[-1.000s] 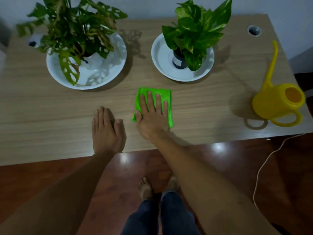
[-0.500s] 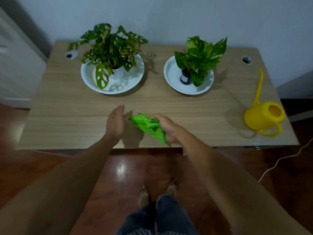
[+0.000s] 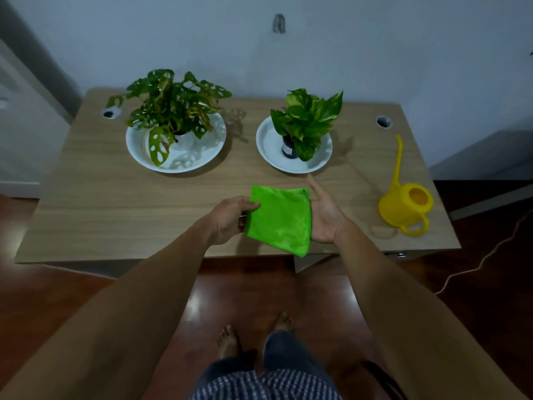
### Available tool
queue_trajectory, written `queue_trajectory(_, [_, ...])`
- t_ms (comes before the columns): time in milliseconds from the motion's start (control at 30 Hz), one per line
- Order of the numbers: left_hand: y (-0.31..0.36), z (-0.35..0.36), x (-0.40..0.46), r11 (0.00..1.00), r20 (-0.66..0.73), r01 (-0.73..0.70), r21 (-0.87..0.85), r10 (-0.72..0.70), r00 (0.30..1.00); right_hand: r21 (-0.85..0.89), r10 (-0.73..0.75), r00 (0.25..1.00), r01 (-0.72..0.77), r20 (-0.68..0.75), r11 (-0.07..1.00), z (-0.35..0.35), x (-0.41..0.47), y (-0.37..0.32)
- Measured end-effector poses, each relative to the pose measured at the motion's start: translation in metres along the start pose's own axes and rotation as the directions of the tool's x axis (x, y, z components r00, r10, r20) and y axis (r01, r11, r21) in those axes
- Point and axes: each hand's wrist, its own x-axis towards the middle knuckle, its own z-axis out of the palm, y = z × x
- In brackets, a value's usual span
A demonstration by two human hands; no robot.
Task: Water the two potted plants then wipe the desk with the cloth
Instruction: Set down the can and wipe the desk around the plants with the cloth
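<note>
Spanning both hands: green cloth [image 3: 279, 219], left grip [image 3: 230, 219] pinching its edge, right palm [image 3: 326, 216] flat beneath.

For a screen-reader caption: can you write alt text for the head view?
Two bare hands hold a bright green cloth above a light wooden desk: left hand grips its edge, right hand lies open beneath. Behind stand two potted plants in white dishes; a yellow plastic watering can sits right.

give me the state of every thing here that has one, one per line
cloth: folded, lifted off the desk, held between both hands
left hand: gripping the cloth's left edge
right hand: open, palm up under the cloth
watering can: upright on the desk, untouched
left plant: upright in its white dish
right plant: upright in its white dish
</note>
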Motion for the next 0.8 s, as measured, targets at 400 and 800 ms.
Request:
queue_trajectory(400, [-0.022, 0.112, 0.076, 0.992, -0.091, 0.091, 0.088, -0.083, 0.992, -0.345, -0.151, 0.922, 0.021, -0.356, 0.938, -0.138, -0.002, -0.034])
queue_trajectory(800, [-0.039, 0.160, 0.127, 0.964, -0.187, -0.001, 0.267, 0.053, 0.981, -0.877, -0.548, 0.766, -0.042, -0.336, 0.479, -0.236, 0.054, -0.041])
